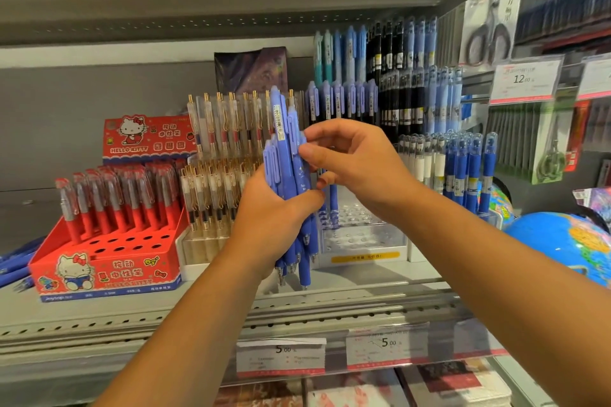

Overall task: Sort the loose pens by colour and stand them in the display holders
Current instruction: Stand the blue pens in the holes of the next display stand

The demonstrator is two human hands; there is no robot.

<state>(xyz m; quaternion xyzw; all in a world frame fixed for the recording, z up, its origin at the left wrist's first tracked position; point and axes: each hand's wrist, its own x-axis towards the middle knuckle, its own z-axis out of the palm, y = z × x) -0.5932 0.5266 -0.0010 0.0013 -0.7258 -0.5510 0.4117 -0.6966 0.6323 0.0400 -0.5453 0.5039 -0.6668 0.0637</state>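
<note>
At the far left, loose pens (pixel 15 266) are seen lying on the shelf (pixel 363 277). Beside them a red box (pixel 109 268) is stood, its back rows filled with red pens (pixel 109 198). Clear pens (pixel 224 139) are ranked next to it. A bundle (pixel 287 162) of blue pens is held upright, tips down above the shelf, by the left grip (pixel 274 218), whose fingers are curled round it. Its upper part is pinched between thumb and fingers of the right grip (pixel 350 158). Behind, a clear holder (pixel 360 231) is partly filled, and a globe (pixel 562 241) is seen at the right
</note>
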